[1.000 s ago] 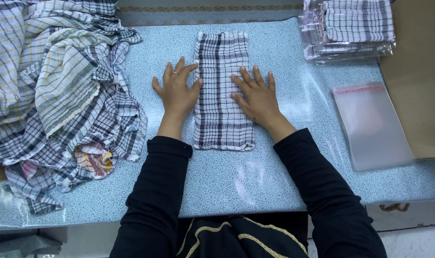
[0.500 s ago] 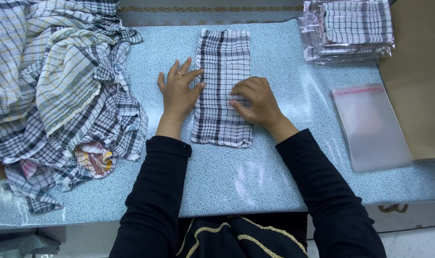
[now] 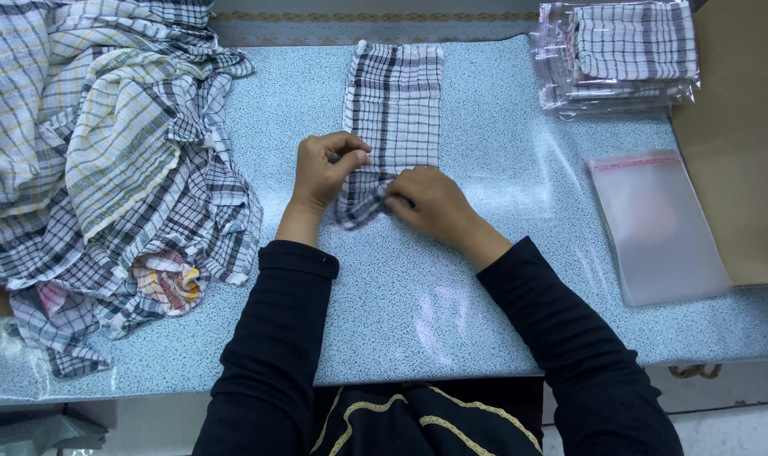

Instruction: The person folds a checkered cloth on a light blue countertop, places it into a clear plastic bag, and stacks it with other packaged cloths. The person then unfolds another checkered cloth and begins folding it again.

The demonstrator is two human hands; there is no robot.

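Fingers (image 3: 350,159) curled — both hands on checked cloth (image 3: 396,101)

Checked cloth (image 3: 396,101) woven, matt, soft; speckled tabletop (image 3: 485,279) glossy, smooth; clear bag (image 3: 658,224) thin shiny plastic; cardboard (image 3: 738,143) matt.

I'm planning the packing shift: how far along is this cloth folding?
Done: a stack of bagged checked cloths sits at the table's far right corner. In hand: the left hand and right hand lift the near end of a narrow folded cloth. Left: a large heap of loose cloths, and an empty clear bag.
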